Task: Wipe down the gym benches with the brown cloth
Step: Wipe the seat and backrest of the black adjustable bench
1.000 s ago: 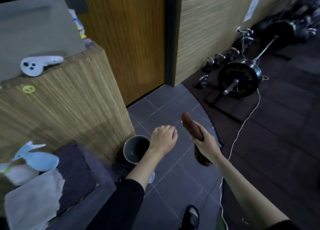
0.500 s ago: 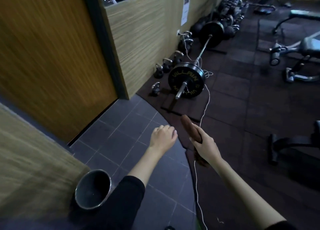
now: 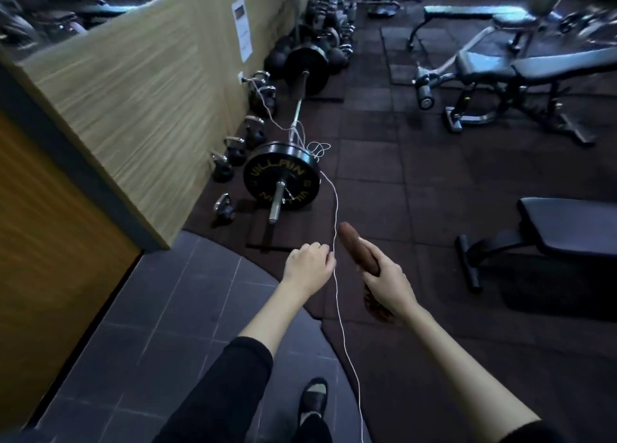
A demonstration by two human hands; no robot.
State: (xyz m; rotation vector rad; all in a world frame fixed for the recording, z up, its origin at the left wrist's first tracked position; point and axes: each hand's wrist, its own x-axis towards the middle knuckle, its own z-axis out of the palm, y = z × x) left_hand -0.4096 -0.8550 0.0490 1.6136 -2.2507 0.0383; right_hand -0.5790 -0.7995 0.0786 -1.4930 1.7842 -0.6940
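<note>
My right hand (image 3: 387, 280) grips the rolled brown cloth (image 3: 357, 247); one end sticks out forward, the other hangs below the palm. My left hand (image 3: 309, 264) floats beside it with loosely curled fingers and holds nothing. A flat black bench (image 3: 567, 229) stands on the floor to the right, about a step ahead. An adjustable black bench (image 3: 494, 67) stands farther back at the right, and a third bench (image 3: 467, 12) sits behind it.
A loaded barbell (image 3: 282, 182) lies along the wood-panelled wall (image 3: 133, 85), with several kettlebells (image 3: 230, 155) beside it. A thin white cord (image 3: 335, 215) runs from the barbell across the floor between my hands. My shoe (image 3: 312, 397) is on grey tiles; dark rubber mats lie ahead.
The view has swung right, away from the wooden counter and metal bin, toward the gym floor and benches. Both hands keep their pose, the right still holding the cloth.
</note>
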